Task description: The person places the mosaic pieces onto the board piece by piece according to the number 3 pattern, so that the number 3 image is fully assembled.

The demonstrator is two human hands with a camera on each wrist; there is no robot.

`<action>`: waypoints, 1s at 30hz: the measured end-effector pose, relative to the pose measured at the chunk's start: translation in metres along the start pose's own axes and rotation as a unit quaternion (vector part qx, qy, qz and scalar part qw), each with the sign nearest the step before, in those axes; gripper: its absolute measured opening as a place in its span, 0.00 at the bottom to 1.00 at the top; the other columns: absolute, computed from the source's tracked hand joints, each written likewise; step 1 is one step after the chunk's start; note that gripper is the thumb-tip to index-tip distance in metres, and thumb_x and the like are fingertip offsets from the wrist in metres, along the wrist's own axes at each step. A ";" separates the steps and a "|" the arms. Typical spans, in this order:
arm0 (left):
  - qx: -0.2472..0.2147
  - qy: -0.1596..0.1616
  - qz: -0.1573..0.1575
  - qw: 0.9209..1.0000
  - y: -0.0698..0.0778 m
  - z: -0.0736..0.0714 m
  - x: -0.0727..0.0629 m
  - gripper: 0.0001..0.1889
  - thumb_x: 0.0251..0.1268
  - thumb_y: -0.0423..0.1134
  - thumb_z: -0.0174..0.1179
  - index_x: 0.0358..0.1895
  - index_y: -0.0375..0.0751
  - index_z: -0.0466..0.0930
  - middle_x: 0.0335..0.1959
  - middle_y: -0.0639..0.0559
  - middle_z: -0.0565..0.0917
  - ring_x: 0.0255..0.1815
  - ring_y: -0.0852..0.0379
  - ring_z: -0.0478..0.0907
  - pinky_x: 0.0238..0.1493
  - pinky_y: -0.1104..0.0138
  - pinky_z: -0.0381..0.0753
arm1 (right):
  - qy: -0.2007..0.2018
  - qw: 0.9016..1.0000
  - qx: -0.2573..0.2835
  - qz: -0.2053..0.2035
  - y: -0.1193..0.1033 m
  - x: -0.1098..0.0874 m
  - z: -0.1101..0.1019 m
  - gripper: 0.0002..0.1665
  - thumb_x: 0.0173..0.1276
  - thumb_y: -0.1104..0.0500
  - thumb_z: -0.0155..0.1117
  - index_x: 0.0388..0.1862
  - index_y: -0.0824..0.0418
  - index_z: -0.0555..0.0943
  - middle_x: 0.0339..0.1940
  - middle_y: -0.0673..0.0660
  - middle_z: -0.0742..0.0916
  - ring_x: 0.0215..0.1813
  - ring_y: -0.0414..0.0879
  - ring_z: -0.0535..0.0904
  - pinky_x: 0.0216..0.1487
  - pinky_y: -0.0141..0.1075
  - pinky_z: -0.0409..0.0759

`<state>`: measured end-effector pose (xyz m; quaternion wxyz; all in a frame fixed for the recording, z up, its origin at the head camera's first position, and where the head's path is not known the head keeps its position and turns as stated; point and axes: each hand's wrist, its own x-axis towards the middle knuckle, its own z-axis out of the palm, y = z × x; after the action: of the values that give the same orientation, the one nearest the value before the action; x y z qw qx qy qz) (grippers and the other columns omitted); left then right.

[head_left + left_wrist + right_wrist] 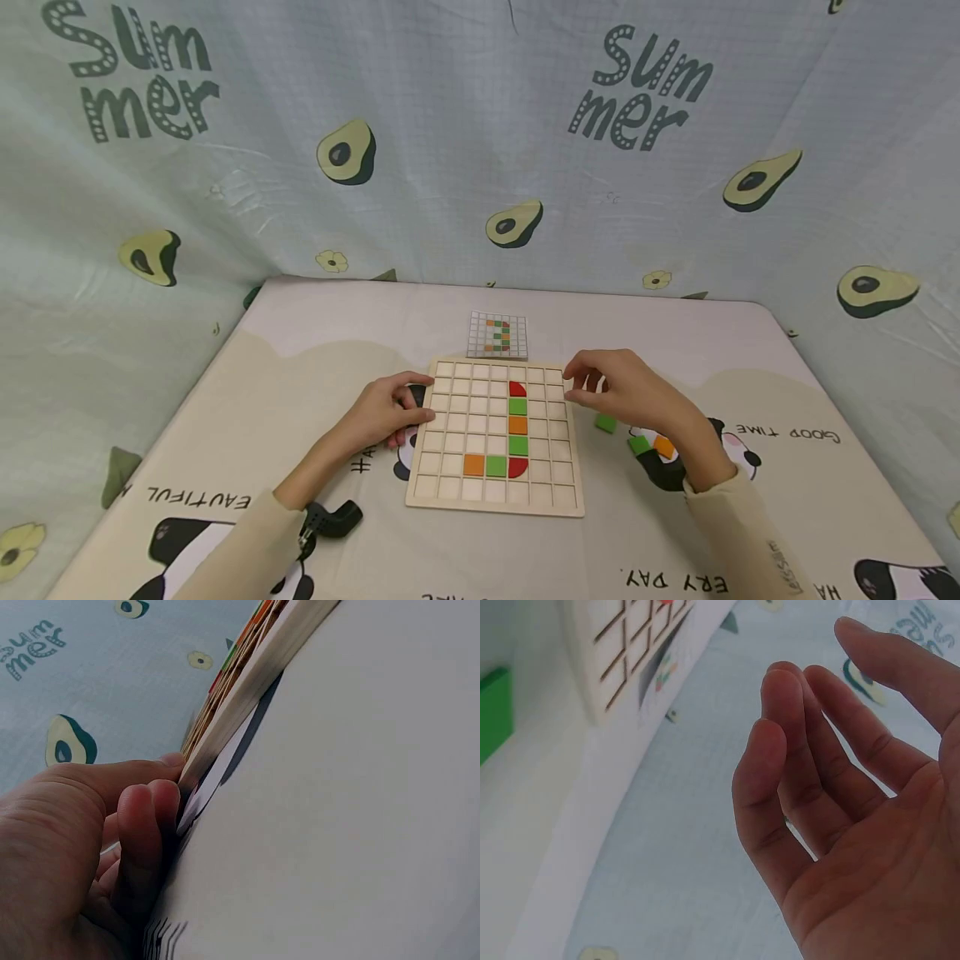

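Note:
A wooden grid board (457,400) lies in front of me. One column holds a red rounded piece (517,389), green, orange and green squares, then another red rounded piece (517,468). An orange square (473,464) and a green square (496,466) continue left along the lower row. My left hand (382,408) touches the board's left edge with thumb and forefinger, spread apart along it; its other fingers fold beneath. At the upper right edge hovers my right hand (618,383), its fingers loosely bent and nothing between them in the right wrist view.
Behind the board lies a printed pattern card (498,335). Right of it are a loose green square (606,422), another green piece (639,445) and an orange piece (664,447) by my right wrist. A patterned cloth (435,167) hangs at the table's back edge.

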<state>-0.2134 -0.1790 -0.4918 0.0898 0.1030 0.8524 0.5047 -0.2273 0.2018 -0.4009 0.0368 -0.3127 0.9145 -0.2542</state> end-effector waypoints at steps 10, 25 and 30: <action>0.001 0.004 -0.001 1.000 -0.002 -0.002 0.000 0.30 0.63 0.40 0.74 0.68 0.44 0.77 0.22 0.52 0.80 0.10 0.58 0.74 0.13 0.64 0.78 | -0.009 1.000 -0.004 0.016 0.033 -0.021 -0.011 0.13 0.71 0.55 0.71 0.49 0.59 0.84 0.36 0.45 0.86 0.39 0.36 0.79 0.38 0.32 0.81; -0.003 0.002 0.001 1.000 0.002 0.000 -0.001 0.30 0.63 0.40 0.74 0.68 0.43 0.77 0.22 0.51 0.80 0.10 0.58 0.74 0.13 0.64 0.78 | -0.059 0.996 0.008 0.064 0.064 -0.031 0.002 0.12 0.67 0.54 0.75 0.44 0.57 0.86 0.36 0.46 0.86 0.37 0.38 0.81 0.37 0.32 0.81; -0.006 0.003 -0.003 1.000 0.001 0.000 -0.001 0.30 0.63 0.39 0.74 0.68 0.43 0.77 0.22 0.51 0.80 0.10 0.58 0.74 0.13 0.64 0.77 | -0.073 0.995 0.010 0.063 0.067 -0.030 0.005 0.13 0.63 0.54 0.78 0.43 0.57 0.86 0.37 0.47 0.87 0.38 0.38 0.81 0.39 0.32 0.82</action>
<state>-0.2121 -0.1789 -0.4905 0.0895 0.0987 0.8497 0.5101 -0.2395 0.2622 -0.4403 0.1223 -0.2720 0.9246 -0.2372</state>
